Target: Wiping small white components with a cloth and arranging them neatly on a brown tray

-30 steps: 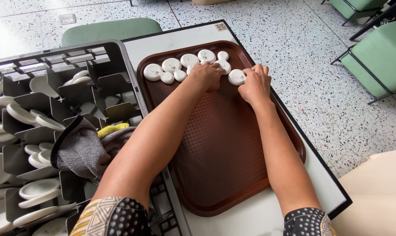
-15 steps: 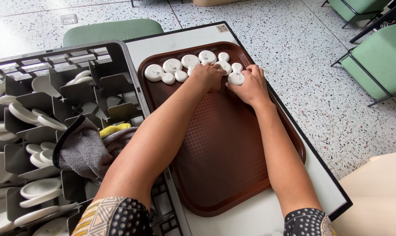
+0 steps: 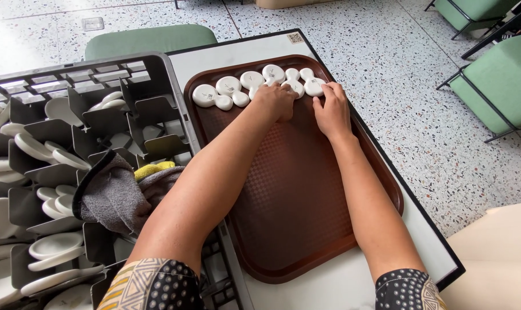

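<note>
While both our arms stretch forward over the brown tray [image 3: 295, 229], our left hand [image 3: 276, 100] and right hand [image 3: 331, 112] sit at its far end, against a row of small white ceramic rests [image 3: 229, 86] lined along the far rim. Our left fingers curl over the pieces in the middle of the row, and our right fingertips touch the last piece [image 3: 314, 87] at the right end; whether either hand truly grasps a piece we cannot tell, since the knuckles hide the fingertips. Most of the tray's floor lies bare between the row and the near rim. To the left, touching the tray's long edge, stands a grey dish rack [image 3: 71, 172] filled with white spoons and small dishes, a grey cloth [image 3: 114, 198] and something yellow [image 3: 151, 169] tucked in it; its left and near parts are cut off. On the right, the white table [image 3: 427, 241] shows only a narrow strip before its dark edge. Green chairs [image 3: 490, 86] stand beyond, well apart.
</note>
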